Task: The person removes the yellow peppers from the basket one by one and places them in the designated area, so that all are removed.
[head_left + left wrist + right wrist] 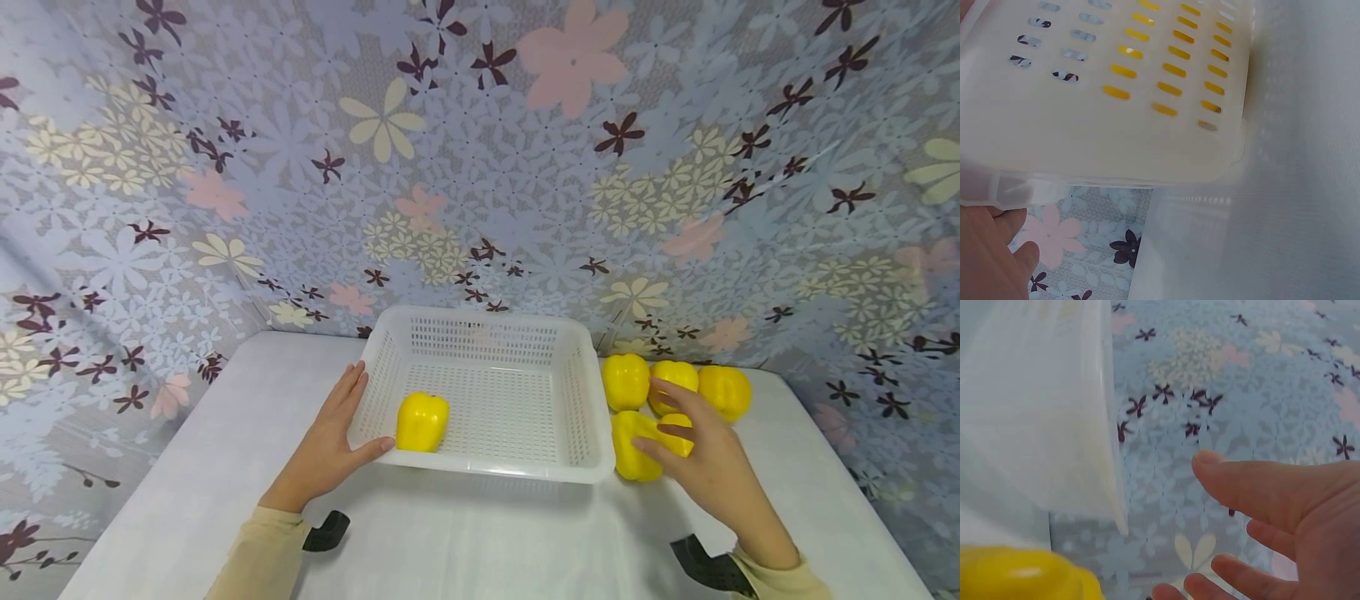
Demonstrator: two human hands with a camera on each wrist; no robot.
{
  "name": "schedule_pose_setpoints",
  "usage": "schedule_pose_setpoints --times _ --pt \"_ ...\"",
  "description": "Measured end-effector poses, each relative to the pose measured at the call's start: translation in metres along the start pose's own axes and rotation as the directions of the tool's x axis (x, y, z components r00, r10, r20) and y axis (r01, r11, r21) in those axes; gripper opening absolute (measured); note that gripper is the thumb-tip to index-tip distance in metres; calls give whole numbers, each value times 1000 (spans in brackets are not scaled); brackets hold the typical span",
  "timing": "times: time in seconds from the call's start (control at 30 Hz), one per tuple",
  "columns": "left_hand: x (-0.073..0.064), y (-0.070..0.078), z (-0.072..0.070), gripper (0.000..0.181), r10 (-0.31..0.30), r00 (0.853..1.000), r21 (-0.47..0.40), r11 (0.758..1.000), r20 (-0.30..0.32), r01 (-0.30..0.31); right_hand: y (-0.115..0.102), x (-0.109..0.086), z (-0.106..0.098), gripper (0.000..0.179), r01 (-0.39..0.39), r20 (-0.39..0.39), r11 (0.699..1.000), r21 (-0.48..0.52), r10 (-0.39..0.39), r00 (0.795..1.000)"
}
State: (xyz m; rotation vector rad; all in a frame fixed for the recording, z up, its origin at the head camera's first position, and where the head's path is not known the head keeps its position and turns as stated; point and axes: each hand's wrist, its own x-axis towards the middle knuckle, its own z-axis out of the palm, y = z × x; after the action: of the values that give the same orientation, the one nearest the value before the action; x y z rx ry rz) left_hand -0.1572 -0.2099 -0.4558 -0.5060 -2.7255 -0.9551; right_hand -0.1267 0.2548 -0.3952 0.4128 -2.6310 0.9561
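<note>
A white perforated plastic basket (517, 467) stands on the table, with one yellow bell pepper (422, 422) inside at its near left. My left hand (327, 446) rests against the basket's left side, thumb at the near rim and fingers along the left rim. In the left wrist view the basket wall (1104, 137) shows yellow through its slots. To the right of the basket my right hand (708, 454) hovers over a group of several yellow bell peppers (626, 382), fingers spread and slightly bent. In the right wrist view that hand (1285, 525) holds nothing; a pepper (1022, 575) appears at lower left.
A white cloth covers the table (465, 542). Behind it hangs a flowered curtain or wall covering (480, 167), close to the basket's far rim. Dark bands (327, 532) sit at both wrists.
</note>
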Motion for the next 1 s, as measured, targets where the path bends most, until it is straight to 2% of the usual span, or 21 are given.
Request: schedule_pose_setpoints --times 0.33,0.57,0.8,1.0 --pt "0 -1 1 101 1 1000 -7 1000 0 -1 -17 7 18 76 40 24 997 59 -41 999" --pt "1 -2 1 103 -5 1000 3 1000 3 5 -28 12 30 75 28 61 994 102 -34 998" --pt "1 -3 1 103 -7 1000 7 1000 2 7 -39 18 46 75 71 72 986 150 -83 994" --pt "1 -4 1 103 -7 1000 3 1000 5 7 -51 23 60 74 42 113 982 185 -63 992"
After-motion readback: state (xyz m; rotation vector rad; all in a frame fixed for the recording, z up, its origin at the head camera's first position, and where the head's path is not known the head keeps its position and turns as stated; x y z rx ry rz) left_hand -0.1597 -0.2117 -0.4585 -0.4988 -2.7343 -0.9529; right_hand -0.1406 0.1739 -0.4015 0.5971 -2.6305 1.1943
